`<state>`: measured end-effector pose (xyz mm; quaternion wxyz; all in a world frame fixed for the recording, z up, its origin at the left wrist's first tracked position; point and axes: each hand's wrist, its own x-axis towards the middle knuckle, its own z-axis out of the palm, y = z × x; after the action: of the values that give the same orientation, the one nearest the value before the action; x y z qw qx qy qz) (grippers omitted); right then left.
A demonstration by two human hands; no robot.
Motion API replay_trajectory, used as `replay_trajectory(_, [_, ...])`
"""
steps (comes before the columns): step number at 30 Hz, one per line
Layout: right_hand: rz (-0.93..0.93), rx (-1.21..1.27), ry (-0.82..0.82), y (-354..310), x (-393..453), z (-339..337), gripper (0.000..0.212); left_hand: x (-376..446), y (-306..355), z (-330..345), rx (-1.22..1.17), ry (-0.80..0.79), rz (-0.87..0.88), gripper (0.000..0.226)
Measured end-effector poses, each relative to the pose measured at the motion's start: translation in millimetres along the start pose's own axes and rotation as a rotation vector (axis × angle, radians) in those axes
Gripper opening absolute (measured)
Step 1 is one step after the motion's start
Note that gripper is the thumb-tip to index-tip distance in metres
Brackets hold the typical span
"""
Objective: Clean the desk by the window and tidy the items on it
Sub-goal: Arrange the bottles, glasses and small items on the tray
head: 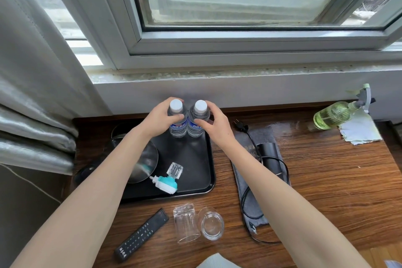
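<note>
Nearest the person, a black remote (142,235) lies slantwise on the wooden desk (326,191), and just beside it two clear glasses (199,224) lie side by side, one tipped with its mouth toward the viewer. To their right a black cable (248,198) loops over a grey pouch (253,143). Beyond the glasses sits a black tray (195,172), carrying a teal plug-in device (167,183) near its front edge and a shiny kettle lid (144,163) at its left. At the tray's far end two water bottles (187,124) stand upright, touching one another, long axes vertical. The left hand (162,118) curls round the left bottle's shoulder and the right hand (214,123) curls round the right one's, each arm straight out to its own bottle, neither crossing. Both seem set in their place on the tray, so the next move looks to be a simple letting go and drawing back toward the glasses, which lie closer to the right arm. Farther off, by the wall on the right, a green spray bottle (332,115) lies beside a pale cloth (359,131), under the window sill (217,76).
</note>
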<state>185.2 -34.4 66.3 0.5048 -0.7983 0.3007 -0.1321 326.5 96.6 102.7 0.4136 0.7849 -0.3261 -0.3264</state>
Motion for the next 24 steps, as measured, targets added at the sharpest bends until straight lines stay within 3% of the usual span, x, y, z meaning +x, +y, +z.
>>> replay_trajectory(14, [0.026,0.031,-0.112,-3.6,4.5,-8.9,0.06,-9.3,2.5,4.7,-0.033,0.018,-0.051,0.044])
replay_trajectory(24, [0.031,0.023,0.045,-5.4,1.5,4.5,0.056,-4.8,3.4,-0.8,-0.052,0.019,-0.027,0.047])
